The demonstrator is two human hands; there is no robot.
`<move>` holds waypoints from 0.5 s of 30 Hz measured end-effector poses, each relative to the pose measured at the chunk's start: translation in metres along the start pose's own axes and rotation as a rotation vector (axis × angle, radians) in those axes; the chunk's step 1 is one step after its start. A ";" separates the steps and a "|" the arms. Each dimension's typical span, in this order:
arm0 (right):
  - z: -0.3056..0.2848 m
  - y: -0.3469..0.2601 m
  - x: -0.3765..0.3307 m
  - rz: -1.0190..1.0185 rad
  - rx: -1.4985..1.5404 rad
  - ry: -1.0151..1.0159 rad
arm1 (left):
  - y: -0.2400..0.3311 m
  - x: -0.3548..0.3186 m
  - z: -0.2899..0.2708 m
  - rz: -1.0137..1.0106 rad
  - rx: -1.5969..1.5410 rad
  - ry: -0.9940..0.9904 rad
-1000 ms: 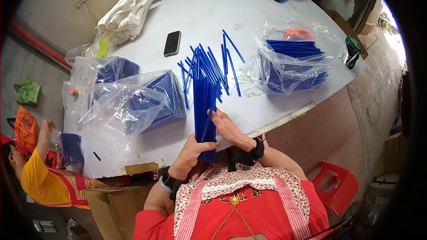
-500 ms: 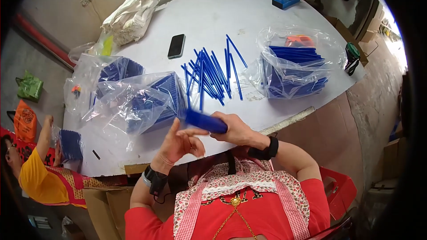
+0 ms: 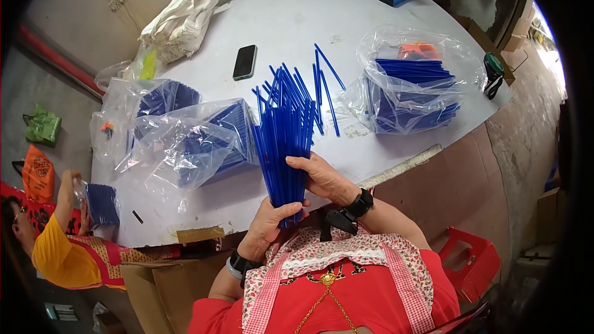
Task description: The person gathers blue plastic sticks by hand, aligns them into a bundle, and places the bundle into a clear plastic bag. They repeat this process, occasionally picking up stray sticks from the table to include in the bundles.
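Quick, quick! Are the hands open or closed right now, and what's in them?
Left hand: closed, holding the lower end of a bundle of slim, shiny blue sticks.
Right hand: closed on the same bundle, higher up.

A dark phone [image 3: 245, 62] lies near a white bag [image 3: 180, 23].

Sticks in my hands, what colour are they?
The sticks are deep blue, best seen in the head view.
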State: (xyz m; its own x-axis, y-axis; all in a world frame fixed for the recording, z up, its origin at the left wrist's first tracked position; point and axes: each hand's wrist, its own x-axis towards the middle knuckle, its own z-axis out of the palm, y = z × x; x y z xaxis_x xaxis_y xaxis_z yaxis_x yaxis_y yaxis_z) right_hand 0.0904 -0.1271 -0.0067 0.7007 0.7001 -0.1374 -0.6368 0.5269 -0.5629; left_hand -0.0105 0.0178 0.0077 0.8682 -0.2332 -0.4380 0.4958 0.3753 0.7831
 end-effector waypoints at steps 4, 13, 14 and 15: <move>-0.010 0.003 0.003 0.004 -0.044 -0.008 | 0.006 -0.005 0.004 -0.010 -0.057 0.014; -0.014 -0.004 0.002 0.007 0.046 -0.183 | 0.009 -0.004 0.003 -0.027 -0.050 -0.025; -0.013 -0.004 0.002 0.007 0.047 -0.183 | 0.010 -0.004 0.003 -0.024 -0.046 -0.027; -0.011 -0.005 0.001 0.008 0.085 -0.171 | 0.009 -0.004 0.002 -0.020 -0.041 -0.028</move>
State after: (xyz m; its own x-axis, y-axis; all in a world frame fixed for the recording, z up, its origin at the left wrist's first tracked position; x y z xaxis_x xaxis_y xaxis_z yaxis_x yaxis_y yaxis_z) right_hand 0.0973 -0.1341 -0.0127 0.6352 0.7723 0.0034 -0.6718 0.5547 -0.4908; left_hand -0.0094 0.0203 0.0179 0.8573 -0.2661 -0.4406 0.5143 0.4069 0.7549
